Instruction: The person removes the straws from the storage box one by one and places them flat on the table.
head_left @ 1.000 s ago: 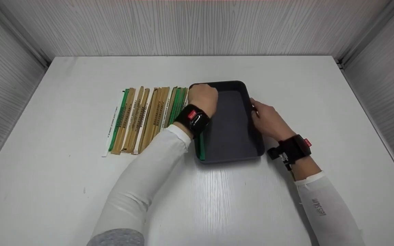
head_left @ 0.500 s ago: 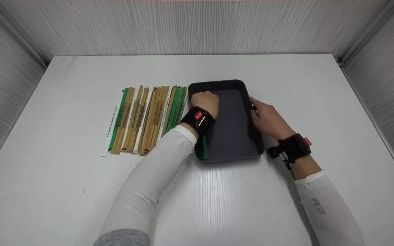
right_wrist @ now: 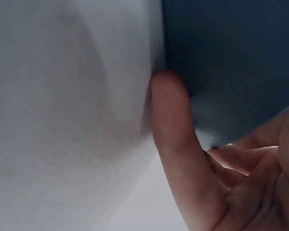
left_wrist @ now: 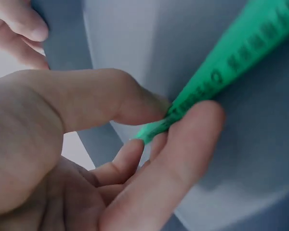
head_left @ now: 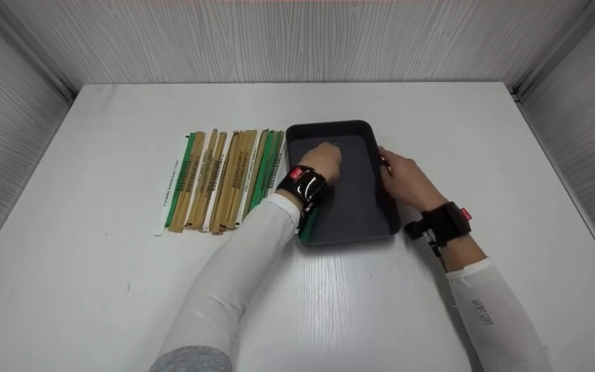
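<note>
Inside the dark grey tray point(head_left: 359, 206), my left hand point(head_left: 322, 164) pinches a green paper-wrapped stick point(left_wrist: 221, 72) with dark print. Thumb and fingertips press it from both sides in the left wrist view; its tip point(head_left: 335, 145) barely shows beyond the hand in the head view. Another green stick point(head_left: 308, 227) lies along the tray's left wall, partly covered by the wrist. At the tray's right side, my right hand point(head_left: 408, 181) holds the wall and rim. Its thumb point(right_wrist: 171, 110) lies against the outside, while the other fingers are partly hidden by the tray.
Left of the tray lies a row of several paper-wrapped sticks point(head_left: 235, 175) in brown, white and green, roughly parallel. All stand on a white table point(head_left: 122, 289), with pale wood-grain panels point(head_left: 297, 41) behind and at both sides.
My left hand has moved from the tray's upper left edge inward, toward the near right. A green tip now shows past it. The right hand and tray have stayed nearly still.
</note>
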{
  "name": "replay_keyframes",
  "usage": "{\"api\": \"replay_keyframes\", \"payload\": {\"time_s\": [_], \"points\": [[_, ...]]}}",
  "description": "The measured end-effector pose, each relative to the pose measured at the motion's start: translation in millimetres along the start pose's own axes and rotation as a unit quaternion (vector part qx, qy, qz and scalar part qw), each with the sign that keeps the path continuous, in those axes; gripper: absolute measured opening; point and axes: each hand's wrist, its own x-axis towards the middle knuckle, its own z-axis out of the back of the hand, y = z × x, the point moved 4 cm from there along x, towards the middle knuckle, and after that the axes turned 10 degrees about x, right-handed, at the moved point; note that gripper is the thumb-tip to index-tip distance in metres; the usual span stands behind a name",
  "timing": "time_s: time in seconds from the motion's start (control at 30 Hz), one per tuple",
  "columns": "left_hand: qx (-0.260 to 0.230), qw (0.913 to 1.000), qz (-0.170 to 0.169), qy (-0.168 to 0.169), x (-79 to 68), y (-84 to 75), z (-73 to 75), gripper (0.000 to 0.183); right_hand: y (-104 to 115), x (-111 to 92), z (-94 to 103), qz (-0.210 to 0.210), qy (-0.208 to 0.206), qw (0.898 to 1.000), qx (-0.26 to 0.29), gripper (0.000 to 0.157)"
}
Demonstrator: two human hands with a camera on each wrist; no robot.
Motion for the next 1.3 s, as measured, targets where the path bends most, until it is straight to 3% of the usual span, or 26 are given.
{"api": "replay_keyframes", "payload": {"time_s": [0.07,0.2,0.37,0.4,0.53,0.67,0.8,0.93,1.13,1.3], "points": [[-0.018,0.9997,-0.014,-0.004,-1.6,-2.4,1.4,0.010,1,0,-0.1,0.000,-0.001,1.000,-0.002,0.053],[-0.090,0.9951,-0.037,-0.017,-7.7,-6.0,13.0,0.027,0,0,0.5,0.001,-0.003,1.000,-0.005,0.053],[-0.185,0.9796,-0.067,-0.042,-24.8,-3.6,48.1,0.008,0,-2,2.2,0.003,-0.007,1.000,-0.001,0.052],[-0.195,0.9770,-0.071,-0.050,-29.3,-0.9,56.2,0.013,0,-2,2.4,0.004,-0.007,1.000,0.000,0.052],[-0.219,0.9686,-0.070,-0.094,-46.4,20.0,82.8,0.034,0,-2,2.5,0.006,-0.008,1.000,0.001,0.053],[-0.220,0.9669,-0.035,-0.125,-57.8,54.9,93.3,0.038,-1,-1,2.6,0.005,-0.010,1.000,0.000,0.053],[-0.196,0.9716,0.015,-0.132,-60.5,92.7,86.2,0.039,-2,-2,3.4,0.002,-0.008,1.000,0.001,0.054],[-0.170,0.9774,0.050,-0.115,-57.2,119.4,65.9,0.039,-5,-3,4.4,-0.002,-0.009,1.000,-0.004,0.054],[-0.153,0.9814,0.084,-0.082,-46.0,138.7,31.9,0.015,-4,-2,2.7,-0.003,-0.005,1.000,0.002,0.054],[-0.148,0.9822,0.090,-0.073,-38.4,142.5,16.3,0.004,-3,-1,1.1,-0.010,-0.003,1.000,0.003,0.055]]}}
